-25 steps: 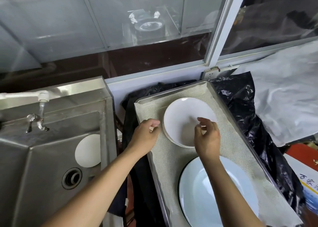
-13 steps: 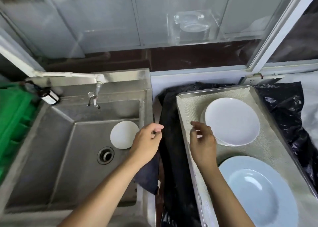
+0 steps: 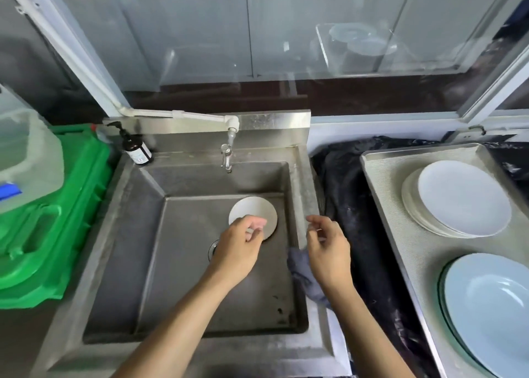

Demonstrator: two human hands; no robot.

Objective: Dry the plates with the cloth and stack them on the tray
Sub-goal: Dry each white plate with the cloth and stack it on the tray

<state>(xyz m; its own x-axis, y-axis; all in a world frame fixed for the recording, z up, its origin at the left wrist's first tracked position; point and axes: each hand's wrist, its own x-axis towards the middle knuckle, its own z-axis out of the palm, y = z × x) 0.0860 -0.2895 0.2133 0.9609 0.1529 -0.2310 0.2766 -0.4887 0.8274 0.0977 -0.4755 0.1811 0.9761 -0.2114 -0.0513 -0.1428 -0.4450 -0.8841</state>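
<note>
A small white plate (image 3: 254, 210) leans at the back right of the steel sink (image 3: 160, 263). My left hand (image 3: 239, 248) hovers over the sink just in front of that plate, fingers loosely curled, holding nothing. My right hand (image 3: 329, 247) hangs above the sink's right rim, fingers relaxed and empty. A grey-blue cloth (image 3: 305, 277) drapes over that rim under my right wrist. On the lined metal tray (image 3: 380, 183) at the right sit a stack of white plates (image 3: 461, 197) and, nearer me, large pale blue plates (image 3: 492, 311).
A tap (image 3: 227, 160) hangs over the sink's back wall, with a dark pump bottle (image 3: 136, 148) at the back left corner. A green plastic crate (image 3: 54, 205) stands to the left. Black plastic sheeting (image 3: 352, 205) lies between sink and tray.
Both hands left the white plate stack on the tray and moved left to the sink. My left hand now sits just in front of the small plate.
</note>
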